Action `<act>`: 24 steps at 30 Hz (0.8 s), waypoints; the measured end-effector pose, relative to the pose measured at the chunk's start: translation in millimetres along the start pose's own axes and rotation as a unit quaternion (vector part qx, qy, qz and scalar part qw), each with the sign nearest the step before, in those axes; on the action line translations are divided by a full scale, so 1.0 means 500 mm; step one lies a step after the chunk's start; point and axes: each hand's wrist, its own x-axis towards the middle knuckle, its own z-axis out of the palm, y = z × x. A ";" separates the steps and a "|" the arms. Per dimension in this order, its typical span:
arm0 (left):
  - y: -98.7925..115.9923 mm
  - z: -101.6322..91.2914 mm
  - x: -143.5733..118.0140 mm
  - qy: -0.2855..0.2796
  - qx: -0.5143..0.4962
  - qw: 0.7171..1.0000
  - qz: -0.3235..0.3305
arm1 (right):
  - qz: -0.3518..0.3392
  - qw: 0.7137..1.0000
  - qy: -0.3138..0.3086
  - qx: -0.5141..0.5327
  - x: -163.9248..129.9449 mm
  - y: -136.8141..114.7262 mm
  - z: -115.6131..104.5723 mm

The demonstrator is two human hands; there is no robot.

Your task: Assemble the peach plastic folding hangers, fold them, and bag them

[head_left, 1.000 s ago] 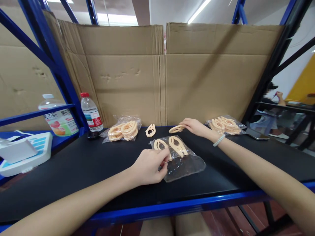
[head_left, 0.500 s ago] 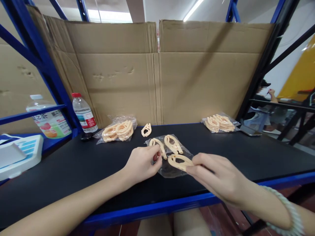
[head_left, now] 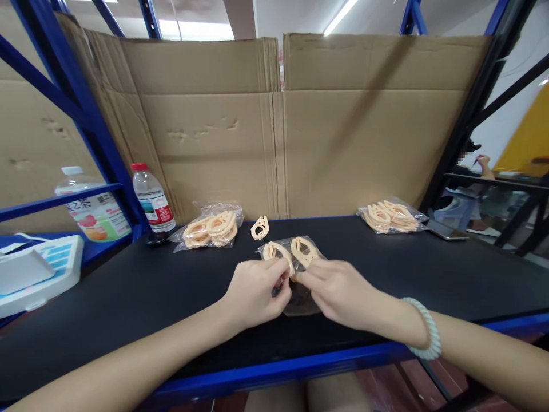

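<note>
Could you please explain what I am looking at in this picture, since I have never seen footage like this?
The picture comes from a camera worn on a person's head, looking down at their own bare hands. The left hand and right hand meet over a clear plastic bag holding peach-coloured hair clips, both pinching its near edge. It lies on a black shelf surface. Behind sit a loose clip, two more bags of clips, a water bottle and cardboard.
</note>
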 end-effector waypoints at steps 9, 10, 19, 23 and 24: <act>0.001 0.002 -0.002 -0.047 0.003 0.999 0.004 | 0.014 0.999 -0.027 0.041 0.203 0.199 0.073; 0.001 0.002 -0.002 -0.044 -0.003 0.999 0.007 | -0.003 0.997 -0.071 0.017 0.229 0.216 0.099; -0.004 0.006 -0.007 -0.005 -0.002 1.000 0.027 | -0.055 0.980 -0.188 -0.037 0.350 0.250 0.232; -0.008 0.008 -0.009 0.001 -0.002 0.999 0.033 | -0.036 0.982 -0.179 -0.042 0.326 0.256 0.214; -0.009 0.009 -0.010 0.000 -0.003 0.999 0.035 | -0.028 0.983 -0.175 -0.040 0.313 0.258 0.203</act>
